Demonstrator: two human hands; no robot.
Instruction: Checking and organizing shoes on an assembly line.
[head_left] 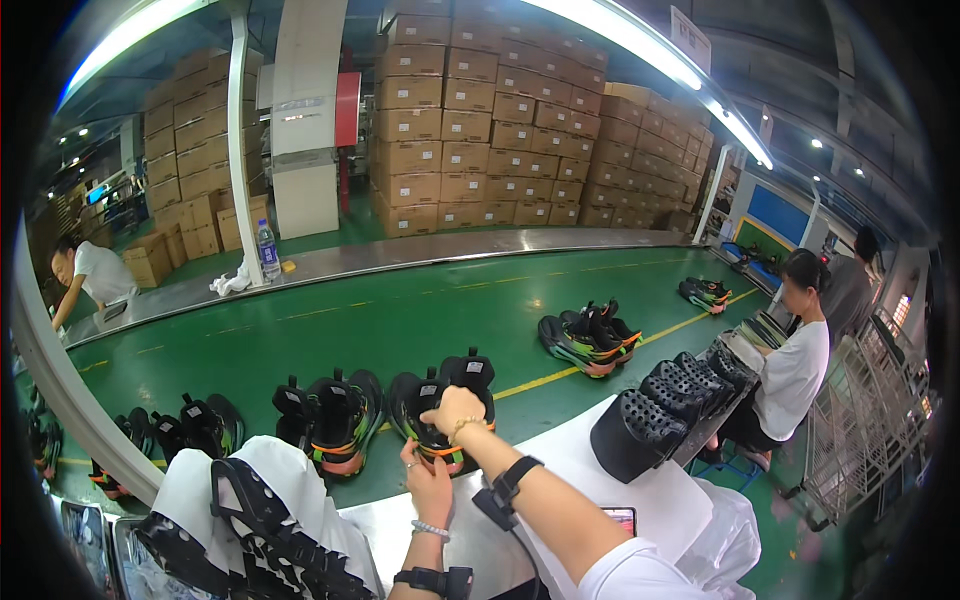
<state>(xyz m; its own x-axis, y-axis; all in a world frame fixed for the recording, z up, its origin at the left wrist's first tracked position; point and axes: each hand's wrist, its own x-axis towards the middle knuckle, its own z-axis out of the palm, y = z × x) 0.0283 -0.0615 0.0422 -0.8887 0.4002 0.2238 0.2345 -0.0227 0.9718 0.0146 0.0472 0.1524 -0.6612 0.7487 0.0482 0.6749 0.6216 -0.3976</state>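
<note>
A pair of black sneakers (pixel 408 402) with orange and green trim stands on the green conveyor belt in front of me. My left hand (pixel 430 488) is at the toe of one sneaker, its fingers closed around the front end. Over the same pair, my right hand (pixel 459 412) is curled, with a digit reaching toward the shoe opening. Whatever its fingers pinch, if anything, is hidden. Both wrists carry dark strapped devices and bead bracelets.
More sneakers (pixel 343 415) stand along the belt (pixel 300 345), others (pixel 590 338) farther right. Black perforated clogs (pixel 640 430) line the white table's right side; black footwear with white paper (pixel 250 520) is at left. A phone (pixel 622 520) lies nearby. A co-worker (pixel 795 350) sits at right.
</note>
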